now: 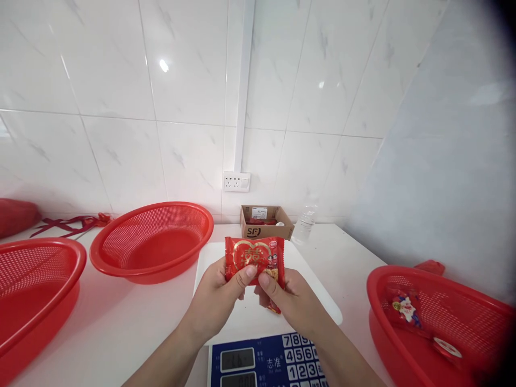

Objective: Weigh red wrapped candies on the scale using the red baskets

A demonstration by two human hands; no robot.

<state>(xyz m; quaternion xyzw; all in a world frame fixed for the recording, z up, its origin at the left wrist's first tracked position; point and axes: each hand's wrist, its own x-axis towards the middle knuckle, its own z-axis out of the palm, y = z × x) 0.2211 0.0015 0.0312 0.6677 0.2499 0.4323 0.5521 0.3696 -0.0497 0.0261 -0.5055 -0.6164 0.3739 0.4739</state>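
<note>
My left hand [217, 298] and my right hand [288, 298] both grip a red snack packet [250, 252] printed with a gold heart and small figures. Both thumbs press on its front face, and the other fingers are mostly hidden behind it. A bit of red and yellow wrapper shows below my right fingers; I cannot tell whether it is a second packet. The packet is held upright above the white pan [250, 322] of a weighing scale. The scale's blue keypad panel [274, 363] with two displays lies below my hands, partly covered by my right forearm.
Red perforated baskets stand at the left edge [76, 269], back left [121, 274] and right [377, 322]; the right one holds packets [407, 309]. Behind the scale are a cardboard box [268, 231] and a clear bottle [305, 223]. Red ribbon [68, 226] lies by the tiled wall.
</note>
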